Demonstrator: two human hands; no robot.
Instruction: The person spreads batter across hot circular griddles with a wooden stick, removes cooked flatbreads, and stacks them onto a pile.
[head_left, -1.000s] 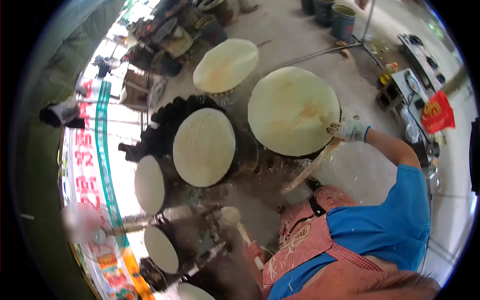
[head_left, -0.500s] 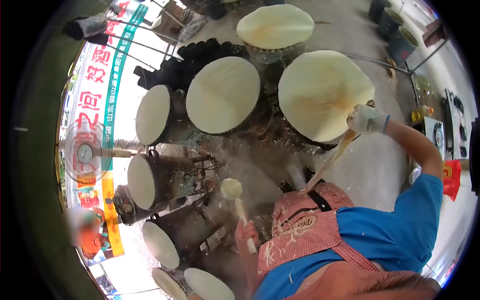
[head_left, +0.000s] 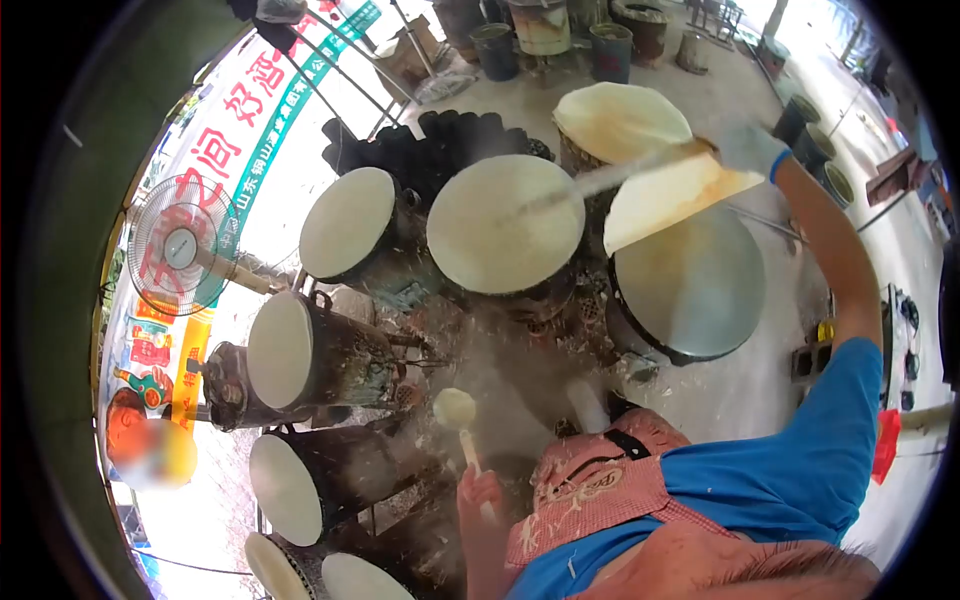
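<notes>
My right hand (head_left: 748, 152), gloved and blurred by motion, is closed on a long wooden scraper (head_left: 640, 165). Its blade reaches left over the middle griddle. Beside this hand, a thin flatbread (head_left: 680, 190) is peeled partly off the right griddle (head_left: 690, 290), whose dark surface shows below the straight fold. Whether the fingers also pinch the flatbread is blurred. Low in the middle, my left hand (head_left: 480, 488) is wrapped round the pale handle of a ladle (head_left: 455, 408) with batter-coloured stuff in its bowl.
Other batter-covered griddles curve along the left: middle (head_left: 505, 225), upper left (head_left: 348, 222), left (head_left: 280, 350), lower left (head_left: 286, 490). Another flatbread (head_left: 620, 122) lies at the back. A fan (head_left: 180, 248) stands at the far left; buckets (head_left: 610, 52) stand behind.
The right griddle's flatbread has been lifted and folded back, baring the griddle. My right hand has moved up and away with the scraper, now swung level. The view has shifted; the left hand still holds the ladle.
</notes>
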